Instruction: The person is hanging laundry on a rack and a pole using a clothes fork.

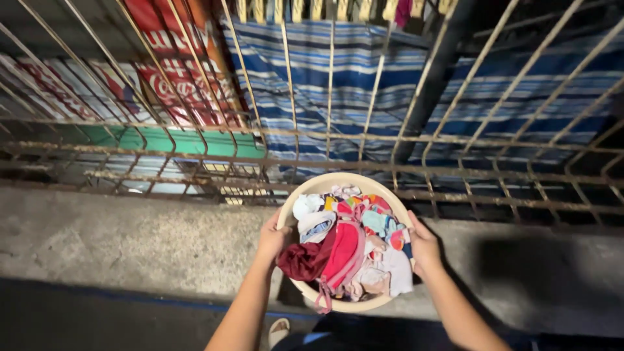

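Hands noted: our left hand (273, 239) and right hand (424, 246) clasp opposite rims of the round cream basin (338, 181) (heaped with mixed clothes (348, 247)), above the concrete ledge (130, 240).

Rusty metal grille (338, 140) blocked everything ahead; only narrow gaps between bars. Striped cloth (364, 78) hung behind it. Concrete ledge (130, 240) lay open left and right of the laundry basin (325, 183), which both hands flanked.
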